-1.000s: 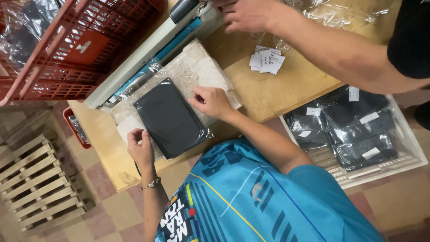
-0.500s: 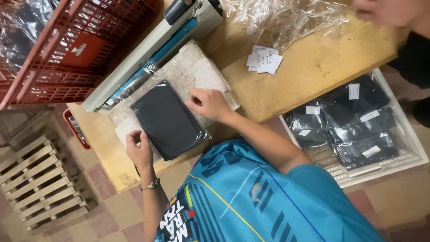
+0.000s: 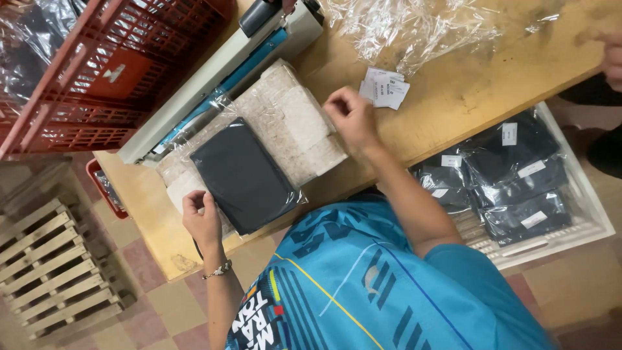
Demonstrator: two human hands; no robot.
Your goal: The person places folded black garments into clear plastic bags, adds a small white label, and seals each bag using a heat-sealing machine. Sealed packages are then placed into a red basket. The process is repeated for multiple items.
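Garment [image 3: 243, 175], dark, folded and bagged in clear plastic, lies on the pad [image 3: 291, 123] beside the sealer [image 3: 214, 78]. Left hand [image 3: 202, 217] pinches the bag's near edge; right hand [image 3: 351, 116], fingers curled and empty, hovers near the labels [image 3: 385, 87].

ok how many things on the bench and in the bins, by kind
dark folded garment in a clear bag under the hands: 1
red plastic crate: 1
white bin: 1
bagged dark garments in the white bin: about 5
heat sealer: 1
pile of white labels: 1
loose clear bags: 1 heap
total: about 11
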